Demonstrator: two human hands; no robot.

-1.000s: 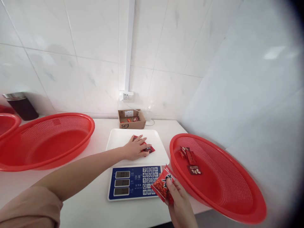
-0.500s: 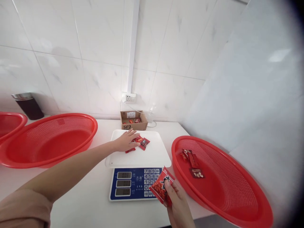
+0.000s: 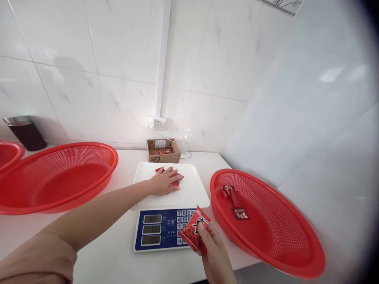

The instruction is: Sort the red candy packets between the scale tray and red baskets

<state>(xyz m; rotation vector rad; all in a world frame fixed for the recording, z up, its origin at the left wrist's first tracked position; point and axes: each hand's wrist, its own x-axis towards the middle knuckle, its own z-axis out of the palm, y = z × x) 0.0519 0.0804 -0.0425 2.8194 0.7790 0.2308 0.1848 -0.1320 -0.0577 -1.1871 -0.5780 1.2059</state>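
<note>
My left hand [image 3: 166, 181] lies with fingers spread over several small red snack packets [image 3: 179, 180] on the white weighing pan [image 3: 189, 196], hiding most of them. Below the pan is the blue panel of a digital scale [image 3: 171, 238], its displays lit with digits. In front of the scale's right side, my right hand [image 3: 214, 246] pinches a red snack packet [image 3: 192, 232] between thumb and fingers. Part of that packet covers the number keys. Whether a second packet sits behind it in the hand, I cannot tell.
A red plastic basket [image 3: 275, 258] on the right holds several packets [image 3: 237, 199]. Another red basket [image 3: 74, 181] stands left, with a third basket [image 3: 8, 156] at the edge. Behind the pan are a cardboard box [image 3: 164, 157] with packets and a wall socket [image 3: 156, 123]. A dark cup [image 3: 25, 134] stands back left.
My left hand has moved slightly right and flattened over the packets, covering more of them. My right hand still holds its packet. The whole view has shifted a little.
</note>
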